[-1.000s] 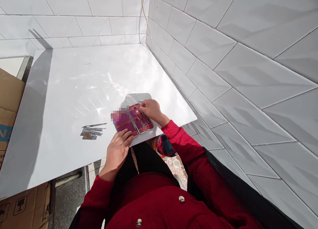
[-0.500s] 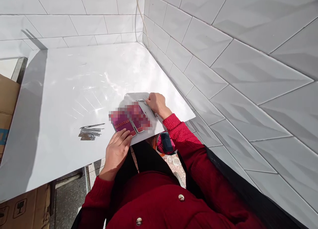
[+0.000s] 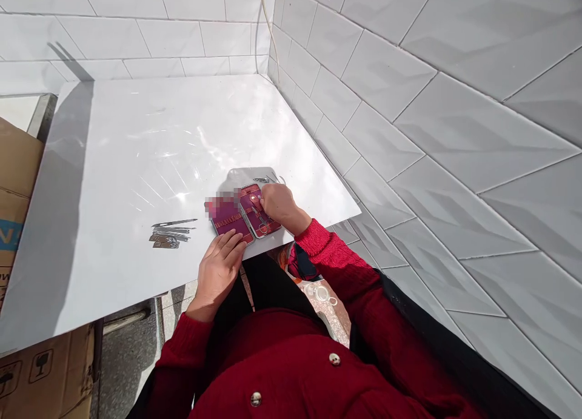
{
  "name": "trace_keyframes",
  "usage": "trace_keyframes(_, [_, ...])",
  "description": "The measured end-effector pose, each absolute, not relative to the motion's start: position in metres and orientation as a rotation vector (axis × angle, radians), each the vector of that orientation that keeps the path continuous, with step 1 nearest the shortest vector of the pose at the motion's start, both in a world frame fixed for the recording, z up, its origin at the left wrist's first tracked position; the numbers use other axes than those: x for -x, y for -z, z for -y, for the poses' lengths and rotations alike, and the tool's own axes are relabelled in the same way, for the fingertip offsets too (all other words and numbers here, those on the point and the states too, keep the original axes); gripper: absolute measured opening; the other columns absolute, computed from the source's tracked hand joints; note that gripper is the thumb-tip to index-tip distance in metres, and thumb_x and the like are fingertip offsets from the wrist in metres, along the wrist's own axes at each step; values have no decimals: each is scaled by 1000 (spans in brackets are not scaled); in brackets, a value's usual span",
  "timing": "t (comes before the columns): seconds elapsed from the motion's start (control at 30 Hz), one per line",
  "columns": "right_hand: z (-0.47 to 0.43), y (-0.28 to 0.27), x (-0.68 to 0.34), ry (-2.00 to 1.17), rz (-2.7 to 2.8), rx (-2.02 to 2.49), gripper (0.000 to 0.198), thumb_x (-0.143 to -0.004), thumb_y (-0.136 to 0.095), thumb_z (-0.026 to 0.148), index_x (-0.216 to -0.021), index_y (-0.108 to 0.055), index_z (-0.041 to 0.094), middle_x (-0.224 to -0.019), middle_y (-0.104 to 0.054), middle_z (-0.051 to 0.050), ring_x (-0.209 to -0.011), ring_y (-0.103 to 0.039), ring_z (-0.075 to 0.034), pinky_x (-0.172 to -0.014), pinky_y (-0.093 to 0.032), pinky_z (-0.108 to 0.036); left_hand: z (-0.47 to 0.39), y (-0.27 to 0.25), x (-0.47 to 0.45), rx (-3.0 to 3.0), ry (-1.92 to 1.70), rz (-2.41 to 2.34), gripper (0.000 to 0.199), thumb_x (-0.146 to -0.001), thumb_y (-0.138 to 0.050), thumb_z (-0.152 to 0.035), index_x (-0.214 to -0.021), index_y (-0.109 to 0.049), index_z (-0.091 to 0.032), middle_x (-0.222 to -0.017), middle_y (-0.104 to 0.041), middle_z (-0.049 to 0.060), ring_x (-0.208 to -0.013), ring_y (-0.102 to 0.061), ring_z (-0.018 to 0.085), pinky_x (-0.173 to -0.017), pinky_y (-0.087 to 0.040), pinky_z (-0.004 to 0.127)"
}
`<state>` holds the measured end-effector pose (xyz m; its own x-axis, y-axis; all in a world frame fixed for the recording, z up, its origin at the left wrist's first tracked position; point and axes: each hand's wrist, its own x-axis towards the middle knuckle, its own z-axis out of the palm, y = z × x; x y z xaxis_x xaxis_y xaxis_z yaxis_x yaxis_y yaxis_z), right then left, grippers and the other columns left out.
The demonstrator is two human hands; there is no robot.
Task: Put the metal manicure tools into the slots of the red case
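An opened manicure case (image 3: pixel 222 225) with purple lining and red straps lies near the table's front edge. My left hand (image 3: pixel 220 262) rests on its left half, fingers stretched flat over the near edge. My right hand (image 3: pixel 280 205) is over the right half, fingers closed together at the lining; whatever they pinch is hidden. Just below those fingers a small metal tool with loops, like scissors (image 3: pixel 262 219), shows against the lining. Beyond the right hand lie nail clippers (image 3: pixel 260 179) and other small metal pieces, partly covered by the hand.
Several slim metal tools and flat clippers (image 3: pixel 166 242) lie in a pile left of the case. The white table (image 3: pixel 122 146) meets tiled walls (image 3: pixel 386 140) at the back and right. Cardboard boxes (image 3: pixel 16 182) stand at the left.
My right hand has moved left and nearer, from the loose metal pieces onto the case's right half. My left hand stays on the case. The view has shifted slightly.
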<state>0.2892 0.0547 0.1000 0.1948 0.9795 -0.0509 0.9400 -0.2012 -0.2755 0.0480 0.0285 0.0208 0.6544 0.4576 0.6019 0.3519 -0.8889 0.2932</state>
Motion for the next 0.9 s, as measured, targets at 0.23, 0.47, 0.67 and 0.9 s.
trace_keyframes(0.23, [-69, -108, -284, -266, 1931, 2365, 31, -103, -58, 34, -98, -77, 11, -100, -76, -17, -85, -64, -25, -73, -43, -33, -28, -20, -46, -2710, -1061, -625, 28, -107, -53, -18, -126, -73, -22, -130, -77, 8, -134, -67, 28, -110, -57, 51])
trace_keyframes(0.47, [-74, -106, -287, -295, 1875, 2396, 23, -96, -67, 30, -88, -77, 11, -84, -74, -12, -72, -61, -20, -63, -35, -31, -29, -15, -48, -2672, -1091, -595, 28, -106, -54, -16, -126, -73, -22, -131, -77, 9, -135, -66, 27, -112, -57, 50])
trace_keyframes(0.67, [-79, -97, -295, -443, 1760, 2320, 32, -95, -62, 29, -69, -72, 14, -61, -63, -6, -59, -50, -15, -57, -34, -29, -29, -13, -48, -2663, -1096, -601, 29, -107, -53, -17, -127, -73, -24, -131, -77, 9, -135, -66, 28, -112, -57, 50])
trace_keyframes(0.9, [-93, -115, -305, -392, 1734, 2419, 20, -89, -66, 23, -77, -78, 13, -68, -69, -9, -63, -59, -19, -60, -37, -30, -27, -16, -47, -2667, -1023, -631, 31, -108, -49, -19, -128, -73, -24, -132, -76, 9, -137, -65, 28, -113, -56, 52])
